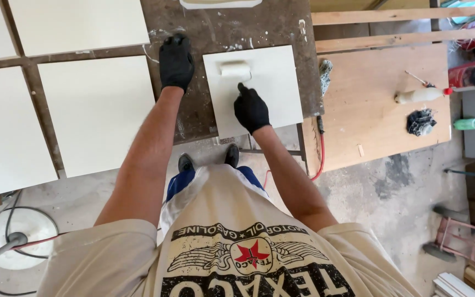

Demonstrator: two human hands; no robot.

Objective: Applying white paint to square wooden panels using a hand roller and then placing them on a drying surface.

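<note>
Right hand (251,110) grips the paint roller (236,70) on the small white panel (273,104), frame centre; left hand (176,61) rests spread flat on the workbench (204,118). Advise even, overlapping strokes to each edge.

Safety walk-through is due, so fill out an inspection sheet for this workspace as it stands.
Surface: dark, paint-spattered workbench.
Job's things: small white panel lying flat on the bench; paint roller resting on it.
Clutter: larger white panels to the left; bottle, black rag and green roll on the wooden board to the right.
Hands: both in black gloves; left hand flat on the bench; right hand gripping the roller's handle.
Cables: red cable hanging at the bench edge; dark cables on the floor, left.
Surroundings: stained concrete floor; timber strips behind.
</note>
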